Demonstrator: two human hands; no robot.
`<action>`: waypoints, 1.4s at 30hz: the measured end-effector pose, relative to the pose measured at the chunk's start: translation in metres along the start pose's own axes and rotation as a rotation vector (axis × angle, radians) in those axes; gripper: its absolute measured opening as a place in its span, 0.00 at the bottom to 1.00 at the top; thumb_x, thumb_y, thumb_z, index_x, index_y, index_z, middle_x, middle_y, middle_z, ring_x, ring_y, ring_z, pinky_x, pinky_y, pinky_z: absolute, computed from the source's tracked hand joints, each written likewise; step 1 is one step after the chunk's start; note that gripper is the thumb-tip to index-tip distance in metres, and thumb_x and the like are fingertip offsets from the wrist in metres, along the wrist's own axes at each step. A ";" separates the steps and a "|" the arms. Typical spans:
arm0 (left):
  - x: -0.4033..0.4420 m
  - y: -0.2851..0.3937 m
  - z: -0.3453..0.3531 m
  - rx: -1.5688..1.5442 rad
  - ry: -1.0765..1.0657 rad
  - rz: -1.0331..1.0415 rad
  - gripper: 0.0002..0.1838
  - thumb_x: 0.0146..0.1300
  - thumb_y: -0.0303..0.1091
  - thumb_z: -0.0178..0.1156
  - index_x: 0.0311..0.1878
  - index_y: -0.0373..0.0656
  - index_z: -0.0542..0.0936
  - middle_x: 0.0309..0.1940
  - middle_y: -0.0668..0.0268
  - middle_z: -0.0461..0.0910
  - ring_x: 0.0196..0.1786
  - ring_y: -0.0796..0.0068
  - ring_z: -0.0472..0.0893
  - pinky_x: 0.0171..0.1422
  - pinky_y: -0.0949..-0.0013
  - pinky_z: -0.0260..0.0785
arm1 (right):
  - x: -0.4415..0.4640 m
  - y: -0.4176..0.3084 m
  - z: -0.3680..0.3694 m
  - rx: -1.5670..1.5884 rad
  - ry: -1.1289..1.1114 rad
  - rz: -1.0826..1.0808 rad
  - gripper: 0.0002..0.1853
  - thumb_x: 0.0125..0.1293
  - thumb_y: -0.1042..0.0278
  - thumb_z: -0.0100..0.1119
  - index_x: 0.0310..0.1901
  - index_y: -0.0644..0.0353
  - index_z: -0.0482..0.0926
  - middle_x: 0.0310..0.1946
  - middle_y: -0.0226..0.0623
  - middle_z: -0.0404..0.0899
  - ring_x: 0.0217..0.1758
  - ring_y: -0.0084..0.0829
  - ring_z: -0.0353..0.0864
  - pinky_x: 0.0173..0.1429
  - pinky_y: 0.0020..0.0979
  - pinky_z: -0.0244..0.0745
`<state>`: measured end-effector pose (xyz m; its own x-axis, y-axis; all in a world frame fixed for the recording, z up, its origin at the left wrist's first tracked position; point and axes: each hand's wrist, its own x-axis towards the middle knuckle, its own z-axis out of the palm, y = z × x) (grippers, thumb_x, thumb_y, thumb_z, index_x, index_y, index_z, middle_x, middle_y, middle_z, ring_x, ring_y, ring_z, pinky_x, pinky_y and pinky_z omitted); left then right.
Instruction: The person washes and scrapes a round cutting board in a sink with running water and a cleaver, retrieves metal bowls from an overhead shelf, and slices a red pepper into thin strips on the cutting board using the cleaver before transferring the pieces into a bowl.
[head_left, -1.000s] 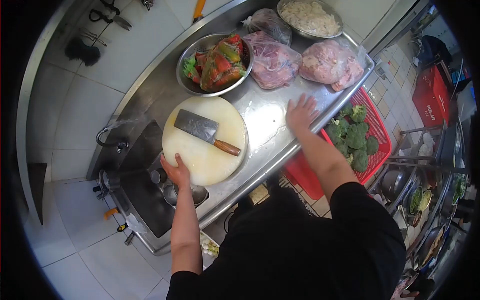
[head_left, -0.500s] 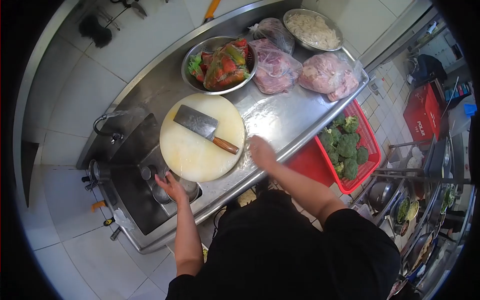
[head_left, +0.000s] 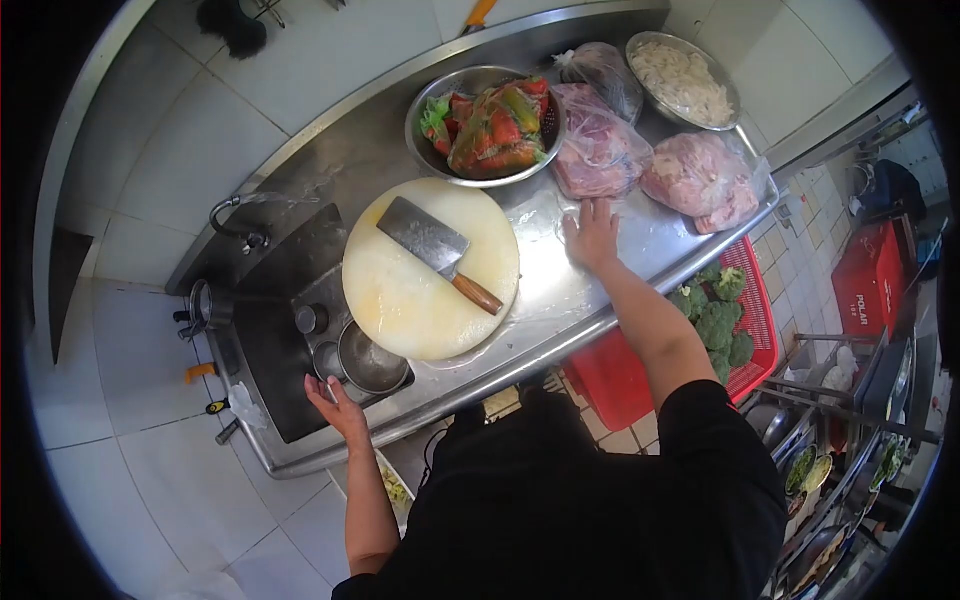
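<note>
Reaching up-frame, right hand (head_left: 594,240) has swung from beside the mid-frame board (head_left: 400,305) to just below a meat bag (head_left: 597,150), palm down on bench (head_left: 560,290), upper centre | left hand (head_left: 340,408) by sink (head_left: 265,375), lower left | both grips spread, holding nothing | work seems shifted there

I see 1 cam, worn on the person's (head_left: 560,490) head; it looks fwd & steeply down past the black shirt (head_left: 640,500), v. near, onto the steel counter (head_left: 545,235); wide lens, dark curved edges; counter runs diag., low L to upper R; tiled wall (head_left: 160,160) at L, tiled floor (head_left: 805,210) at R.
</note>
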<state>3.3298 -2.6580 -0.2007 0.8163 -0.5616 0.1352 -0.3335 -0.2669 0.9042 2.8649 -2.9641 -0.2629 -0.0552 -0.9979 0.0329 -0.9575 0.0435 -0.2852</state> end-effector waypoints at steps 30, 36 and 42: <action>-0.070 -0.013 0.073 0.290 -1.171 0.532 0.08 0.68 0.34 0.62 0.43 0.40 0.81 0.41 0.54 0.79 0.48 0.49 0.79 0.54 0.52 0.73 | -0.127 0.016 -0.069 0.109 -0.344 -0.321 0.17 0.70 0.55 0.61 0.51 0.60 0.81 0.45 0.46 0.81 0.50 0.49 0.81 0.58 0.47 0.75; 0.000 -0.059 -0.042 0.547 -0.641 0.505 0.08 0.63 0.30 0.64 0.43 0.39 0.81 0.44 0.53 0.81 0.48 0.48 0.80 0.56 0.52 0.72 | -0.195 -0.064 -0.047 -0.019 -0.511 -0.638 0.22 0.74 0.46 0.53 0.49 0.59 0.80 0.48 0.45 0.78 0.58 0.46 0.75 0.65 0.51 0.66; 0.000 -0.061 -0.070 0.602 -0.297 0.292 0.12 0.67 0.31 0.62 0.51 0.39 0.81 0.49 0.53 0.81 0.56 0.50 0.79 0.63 0.55 0.70 | -0.250 -0.204 0.022 0.472 -0.787 -0.878 0.20 0.77 0.52 0.49 0.48 0.65 0.76 0.49 0.51 0.76 0.56 0.51 0.75 0.65 0.49 0.70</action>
<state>3.3824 -2.5871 -0.2273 0.5208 -0.8415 0.1436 -0.7890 -0.4103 0.4573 3.0798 -2.7246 -0.2342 0.8820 -0.4480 -0.1465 -0.3843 -0.5035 -0.7738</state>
